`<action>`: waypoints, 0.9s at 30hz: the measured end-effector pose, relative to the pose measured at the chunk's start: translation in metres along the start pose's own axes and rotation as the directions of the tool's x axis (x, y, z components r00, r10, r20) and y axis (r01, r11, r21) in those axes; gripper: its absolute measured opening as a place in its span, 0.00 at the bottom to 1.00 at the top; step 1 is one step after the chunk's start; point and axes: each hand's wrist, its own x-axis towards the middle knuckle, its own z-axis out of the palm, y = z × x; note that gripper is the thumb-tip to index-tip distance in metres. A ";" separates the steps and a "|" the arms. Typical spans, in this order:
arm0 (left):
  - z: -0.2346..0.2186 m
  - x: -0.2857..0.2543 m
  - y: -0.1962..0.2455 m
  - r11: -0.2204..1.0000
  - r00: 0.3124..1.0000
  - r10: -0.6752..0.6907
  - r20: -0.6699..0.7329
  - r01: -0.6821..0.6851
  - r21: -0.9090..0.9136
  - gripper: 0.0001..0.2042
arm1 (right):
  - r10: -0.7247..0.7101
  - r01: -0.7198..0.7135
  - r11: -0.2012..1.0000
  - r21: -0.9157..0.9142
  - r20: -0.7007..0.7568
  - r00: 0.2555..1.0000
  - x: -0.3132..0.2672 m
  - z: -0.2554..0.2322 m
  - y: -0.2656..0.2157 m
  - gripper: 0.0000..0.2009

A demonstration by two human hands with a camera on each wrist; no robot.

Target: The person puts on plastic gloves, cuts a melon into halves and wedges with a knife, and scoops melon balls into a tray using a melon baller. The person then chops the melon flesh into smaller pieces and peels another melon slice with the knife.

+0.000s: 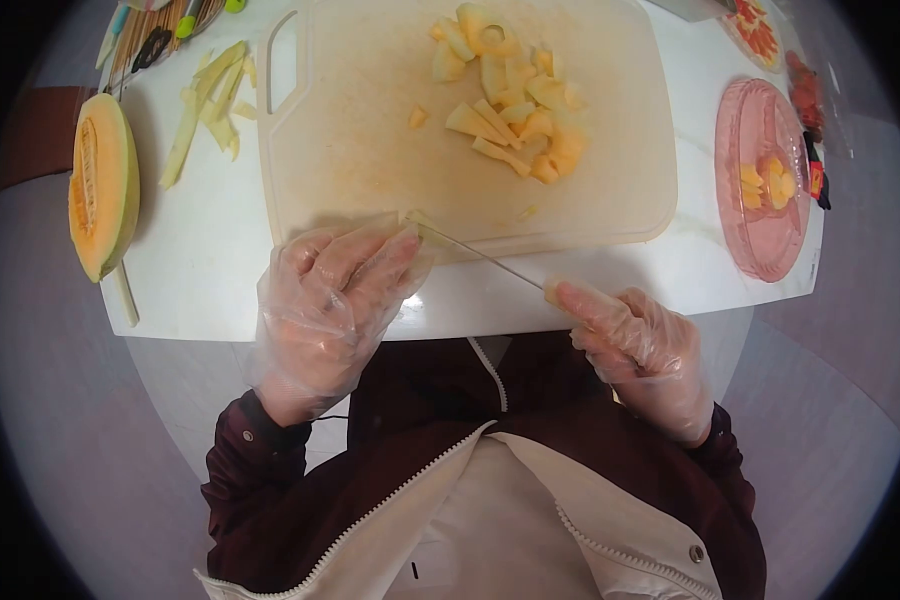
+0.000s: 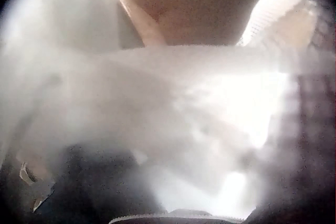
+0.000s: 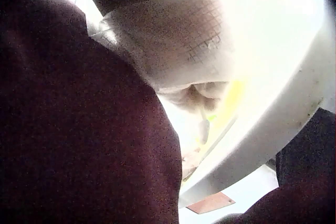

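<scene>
Both hands wear clear plastic gloves. My right hand [image 1: 635, 340] grips a knife [image 1: 490, 262] by its handle, which the fingers mostly hide. Its thin blade, seen nearly edge-on, points left across the near edge of the cutting board [image 1: 350, 130]. At the blade's tip, the curled fingers of my left hand [image 1: 335, 290] hold a small pale-green melon piece [image 1: 417, 217], largely covered by the fingertips. Cut melon chunks [image 1: 505, 110] lie in a pile on the board's far right half. The left wrist view is blurred by the glove; the right wrist view shows mostly sleeve and glove [image 3: 173, 45].
Left of the board lie peeled rind strips [image 1: 210, 100] and a melon half [image 1: 105, 190], cut face outward. A pink divided plate [image 1: 735, 235] with melon pieces stands at the right. Skewers [image 1: 160, 35] and green-handled tools lie at the far left.
</scene>
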 end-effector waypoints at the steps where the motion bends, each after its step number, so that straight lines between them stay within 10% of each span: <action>1: -0.001 0.000 0.000 1.000 1.000 -0.008 0.014 0.008 -0.003 0.27 | -0.002 0.002 1.000 0.004 0.008 1.000 0.000 0.000 0.000 0.28; 27: 0.001 0.000 0.008 0.996 0.991 -0.013 0.132 0.001 0.092 0.27 | -0.181 0.168 0.916 -0.363 -0.002 0.983 0.013 -0.010 0.014 0.26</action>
